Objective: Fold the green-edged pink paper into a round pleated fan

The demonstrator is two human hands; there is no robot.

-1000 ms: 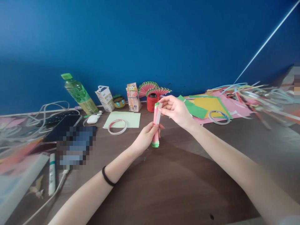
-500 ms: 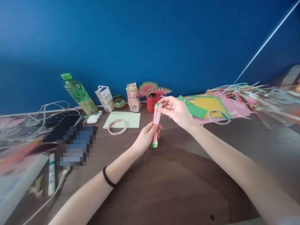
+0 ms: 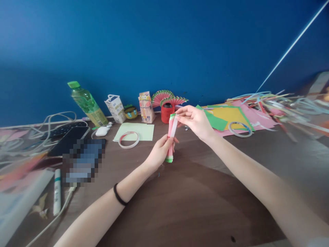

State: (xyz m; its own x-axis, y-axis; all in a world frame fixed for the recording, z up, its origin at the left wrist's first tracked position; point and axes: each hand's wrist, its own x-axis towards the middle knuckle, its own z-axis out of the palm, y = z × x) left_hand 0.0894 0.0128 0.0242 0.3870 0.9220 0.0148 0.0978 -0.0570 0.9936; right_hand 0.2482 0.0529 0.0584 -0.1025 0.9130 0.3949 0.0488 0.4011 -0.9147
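Observation:
My left hand [image 3: 162, 148] is closed around the middle of a pleated paper strip [image 3: 170, 157], folded narrow, pink with green and white ends. It stands nearly upright above the table. Along its upper right side runs a whitish strip [image 3: 174, 127]; whether this is tape backing or paper I cannot tell. My right hand [image 3: 196, 121] pinches the top of that whitish strip between thumb and fingers. Behind the hands, two opened pleated paper fans [image 3: 163, 97] in pink and green rise by a red cylindrical object [image 3: 167, 114].
Left of the hands, a tape roll [image 3: 128, 139] rests on pale green paper [image 3: 146, 131]. A green bottle [image 3: 88, 106], a carton [image 3: 116, 108] and a pink pack [image 3: 146, 108] line the blue wall. Coloured sheets [image 3: 228, 116] and another tape roll [image 3: 240, 129] lie right; phone [image 3: 86, 159] and cables left.
My right hand has shifted slightly to the right, and the top of the whitish strip leans a little further that way. The left hand stays in place.

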